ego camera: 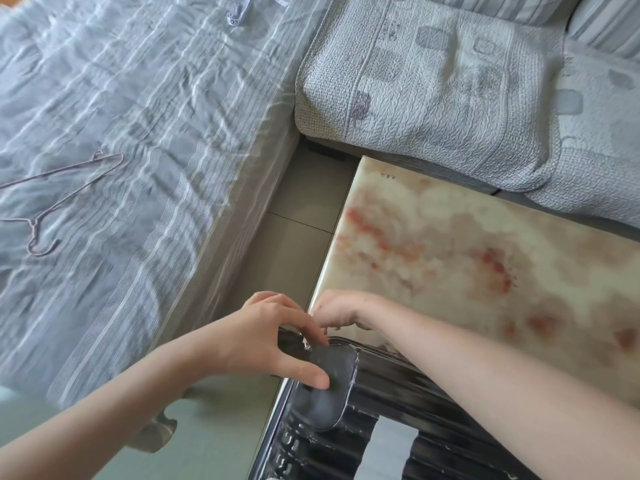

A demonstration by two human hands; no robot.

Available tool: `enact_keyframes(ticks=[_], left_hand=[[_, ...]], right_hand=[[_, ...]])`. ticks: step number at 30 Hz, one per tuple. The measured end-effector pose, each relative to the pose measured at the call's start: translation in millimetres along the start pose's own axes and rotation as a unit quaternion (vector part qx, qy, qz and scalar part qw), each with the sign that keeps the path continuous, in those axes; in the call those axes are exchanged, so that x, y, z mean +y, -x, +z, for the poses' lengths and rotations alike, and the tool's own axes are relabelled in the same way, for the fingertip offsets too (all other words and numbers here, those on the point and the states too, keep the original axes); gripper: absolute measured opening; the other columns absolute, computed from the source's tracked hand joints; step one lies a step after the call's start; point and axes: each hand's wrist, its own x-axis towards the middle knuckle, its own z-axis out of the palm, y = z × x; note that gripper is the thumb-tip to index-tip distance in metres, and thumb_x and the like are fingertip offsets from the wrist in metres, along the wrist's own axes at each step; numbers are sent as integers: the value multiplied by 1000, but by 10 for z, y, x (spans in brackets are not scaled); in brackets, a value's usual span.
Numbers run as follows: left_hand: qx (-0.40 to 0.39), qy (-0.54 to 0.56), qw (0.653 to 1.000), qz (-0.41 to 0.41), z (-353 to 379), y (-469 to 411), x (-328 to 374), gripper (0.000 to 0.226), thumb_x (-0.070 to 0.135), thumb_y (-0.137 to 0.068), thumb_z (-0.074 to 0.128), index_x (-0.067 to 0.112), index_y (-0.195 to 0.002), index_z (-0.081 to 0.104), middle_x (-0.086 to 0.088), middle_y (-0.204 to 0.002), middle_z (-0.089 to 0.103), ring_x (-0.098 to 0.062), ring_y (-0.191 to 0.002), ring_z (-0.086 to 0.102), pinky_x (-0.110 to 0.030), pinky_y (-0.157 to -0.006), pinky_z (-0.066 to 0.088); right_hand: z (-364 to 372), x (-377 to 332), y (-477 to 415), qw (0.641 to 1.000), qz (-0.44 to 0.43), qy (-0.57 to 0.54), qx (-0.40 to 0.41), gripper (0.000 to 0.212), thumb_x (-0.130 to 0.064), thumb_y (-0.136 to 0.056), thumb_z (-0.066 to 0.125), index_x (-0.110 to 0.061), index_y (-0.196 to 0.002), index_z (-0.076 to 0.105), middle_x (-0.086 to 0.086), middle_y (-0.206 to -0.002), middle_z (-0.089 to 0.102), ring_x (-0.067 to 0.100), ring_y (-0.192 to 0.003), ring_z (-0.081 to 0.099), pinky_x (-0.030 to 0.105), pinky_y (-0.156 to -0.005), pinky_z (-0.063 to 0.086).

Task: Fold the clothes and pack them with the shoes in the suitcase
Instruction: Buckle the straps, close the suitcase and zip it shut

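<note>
A glossy black ribbed suitcase (391,420) lies closed at the bottom centre, partly on a marble-patterned table. Its grey corner guard (329,393) faces me. My left hand (266,337) grips that corner, thumb laid on the grey guard and fingers curled over the suitcase's top edge. My right hand (343,311) is at the same edge with its fingers curled downward; what the fingertips pinch is hidden. No clothes or shoes are visible.
A bed with a grey striped cover (121,150) fills the left, with two wire hangers (55,202) lying on it. A quilted grey sofa cushion (433,91) sits at the top right. The marble table (467,258) lies below it. Tiled floor (294,230) runs between bed and table.
</note>
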Motion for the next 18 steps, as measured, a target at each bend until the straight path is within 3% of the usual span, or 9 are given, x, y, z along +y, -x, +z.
enact_keyframes(ticks=[2,4,7,9,12,14,16,18], left_hand=[[-5,3,1000,5,-1,-12,3,48,75,-51,67,61,-96,61,34,-104,53,10,-117,26,-16,-102,25],[-16,9,1000,20,9,-26,0,51,78,-53,65,62,-101,60,37,-104,53,10,-117,31,-19,-104,27],[-26,-6,999,23,-5,-37,14,54,80,-52,63,63,-104,58,30,-112,53,7,-120,31,-25,-107,25],[-35,-13,999,3,-29,-23,30,55,81,-48,63,66,-101,57,28,-114,46,4,-120,27,-22,-104,25],[-49,-26,998,5,-54,-15,45,49,81,-49,59,70,-97,56,29,-115,43,4,-121,24,-20,-102,24],[-52,-31,998,5,-60,-13,52,46,79,-50,60,70,-95,56,31,-116,41,5,-122,22,-19,-101,23],[-52,-30,998,4,-56,-12,58,45,77,-51,61,69,-96,57,33,-116,39,9,-122,20,-17,-99,23],[-48,-24,999,1,-47,-2,54,46,77,-51,61,68,-96,57,35,-115,39,14,-122,17,-17,-97,23]], right_hand=[[24,16,-50,1000,5,0,11,17,-19,-78,62,-16,-62,56,-4,-61,48,14,-61,37,24,-53,29],[52,20,-74,1000,4,-16,24,9,-19,-73,66,-10,-70,63,0,-68,51,16,-69,43,26,-60,35],[78,24,-104,999,15,-22,44,33,-21,-71,69,3,-94,70,5,-85,60,17,-86,54,33,-82,41],[91,13,-93,997,25,13,71,26,-24,-75,68,-5,-91,72,3,-93,61,22,-96,54,43,-99,29],[42,34,12,992,38,17,123,13,-21,-74,65,-8,-76,67,2,-83,56,24,-90,48,44,-99,20],[-6,89,127,987,51,-4,155,21,-18,-77,62,-12,-60,50,3,-67,47,21,-75,42,41,-100,21],[-69,176,243,983,59,-16,174,28,-18,-78,62,-14,-58,43,1,-61,40,18,-68,35,38,-97,24],[-105,276,288,980,62,-28,187,21,-19,-78,62,-14,-62,50,1,-61,39,17,-70,31,36,-88,24]])
